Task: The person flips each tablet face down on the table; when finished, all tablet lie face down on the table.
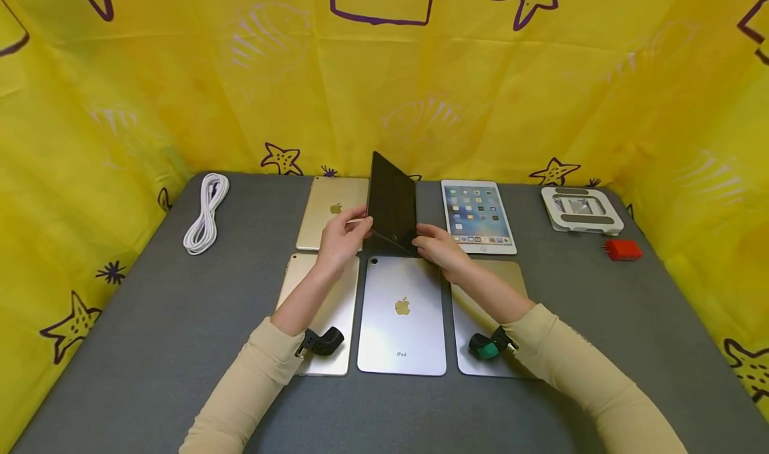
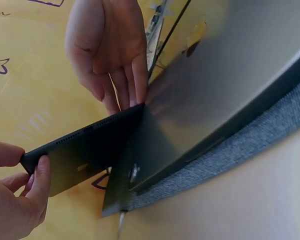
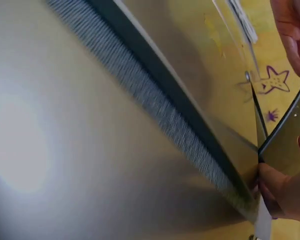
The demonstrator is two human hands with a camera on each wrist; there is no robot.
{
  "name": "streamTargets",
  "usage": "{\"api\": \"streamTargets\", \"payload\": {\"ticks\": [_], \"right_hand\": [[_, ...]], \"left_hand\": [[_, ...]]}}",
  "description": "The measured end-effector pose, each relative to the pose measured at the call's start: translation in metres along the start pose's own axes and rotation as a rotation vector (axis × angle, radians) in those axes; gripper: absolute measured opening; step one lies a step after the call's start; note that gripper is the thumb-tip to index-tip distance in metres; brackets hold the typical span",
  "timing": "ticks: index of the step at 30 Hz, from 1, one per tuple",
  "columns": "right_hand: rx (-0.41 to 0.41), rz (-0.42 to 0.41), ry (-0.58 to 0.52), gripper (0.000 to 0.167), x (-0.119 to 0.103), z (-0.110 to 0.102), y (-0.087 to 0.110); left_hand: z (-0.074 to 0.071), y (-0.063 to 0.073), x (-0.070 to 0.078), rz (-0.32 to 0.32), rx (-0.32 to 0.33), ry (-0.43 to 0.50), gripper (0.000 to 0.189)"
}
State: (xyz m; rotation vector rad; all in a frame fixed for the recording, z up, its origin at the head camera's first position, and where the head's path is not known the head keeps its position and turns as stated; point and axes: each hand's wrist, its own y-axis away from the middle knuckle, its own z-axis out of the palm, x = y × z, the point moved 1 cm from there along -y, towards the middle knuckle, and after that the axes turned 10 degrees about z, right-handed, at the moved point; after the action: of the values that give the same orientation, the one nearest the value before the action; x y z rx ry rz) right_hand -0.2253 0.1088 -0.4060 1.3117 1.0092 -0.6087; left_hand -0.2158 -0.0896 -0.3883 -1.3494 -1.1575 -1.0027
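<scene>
Between both hands a black tablet point(image 1: 392, 203) stands tilted up off the table, its dark screen and round home button towards me. At its left edge my left hand point(image 1: 339, 240) pinches it between thumb and fingers. My right hand point(image 1: 441, 248) holds the lower right corner. In the left wrist view the tablet's bottom edge shows speaker holes and a port. Below the hands lie a silver tablet point(image 1: 401, 334), a pale gold tablet point(image 1: 336, 320) and another gold tablet point(image 1: 477, 307), backs up. Behind my left hand is a gold tablet point(image 1: 327, 200).
A white tablet point(image 1: 478, 217) with a lit-looking icon screen lies at the back right. Farther right are a white folding stand point(image 1: 581, 210) and a red plug adapter point(image 1: 623, 250). A coiled white cable point(image 1: 207, 213) lies at the left. Yellow cloth point(image 1: 384, 73) surrounds the grey table point(image 1: 150, 320).
</scene>
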Motion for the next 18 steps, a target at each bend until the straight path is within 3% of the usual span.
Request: {"api": "streamTargets", "payload": {"ticks": [7, 13, 18], "right_hand": [[-0.040, 0.019, -0.038, 0.054, -0.003, 0.015, -0.004], [-0.072, 0.018, -0.068, 0.053, -0.005, 0.024, -0.006], [-0.097, 0.002, -0.093, 0.049, -0.010, 0.019, -0.011]], "left_hand": [[0.001, 0.002, 0.012, 0.049, -0.010, 0.027, 0.043], [0.006, 0.004, 0.020, 0.081, -0.017, -0.049, 0.044], [0.011, 0.003, 0.021, 0.107, -0.015, -0.068, 0.043]]}}
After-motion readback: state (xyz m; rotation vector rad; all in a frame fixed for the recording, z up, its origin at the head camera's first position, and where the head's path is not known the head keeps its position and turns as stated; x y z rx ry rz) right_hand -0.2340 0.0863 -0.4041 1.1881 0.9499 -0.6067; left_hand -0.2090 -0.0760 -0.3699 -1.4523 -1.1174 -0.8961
